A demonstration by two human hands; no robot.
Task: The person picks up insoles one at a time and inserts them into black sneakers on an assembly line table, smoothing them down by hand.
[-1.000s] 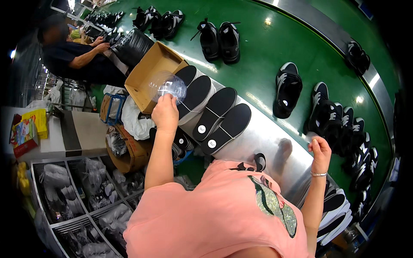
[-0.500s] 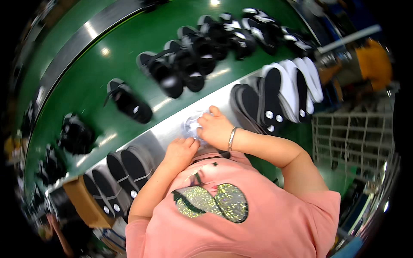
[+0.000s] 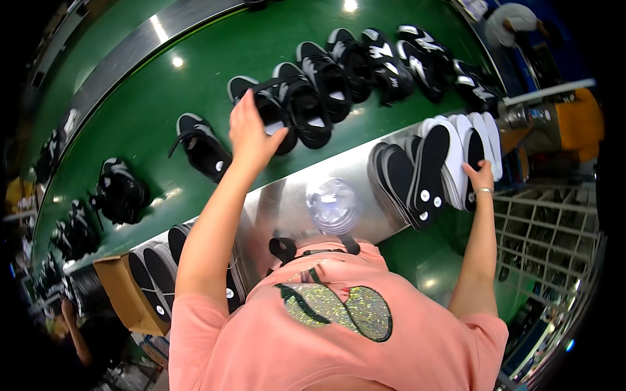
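My left hand (image 3: 251, 135) reaches over the green belt to a black shoe (image 3: 284, 144) with a grey toe. Its fingers are stretched out with the thumb apart, at the shoe's near side, and it partly covers the shoe. Far to the right, my right hand (image 3: 481, 176) has its thumb and fingers closed at the edge of a black insole (image 3: 474, 153), which lies against a stack of white-sided insoles. Between my arms, a stack of clear plastic round pieces (image 3: 334, 205) rests on the metal ledge (image 3: 280, 208).
Several black shoes (image 3: 312, 120) line the green belt (image 3: 215, 52). More insoles (image 3: 427, 169) stand right on the ledge, others (image 3: 156, 270) at left by a cardboard box (image 3: 124, 293). A wire rack (image 3: 548, 221) stands at right; another person (image 3: 515, 26) is at far right.
Both hands have left the clear plastic pieces. My left hand went forward to the shoe, and my right hand went right to the insoles. The view has shifted slightly.
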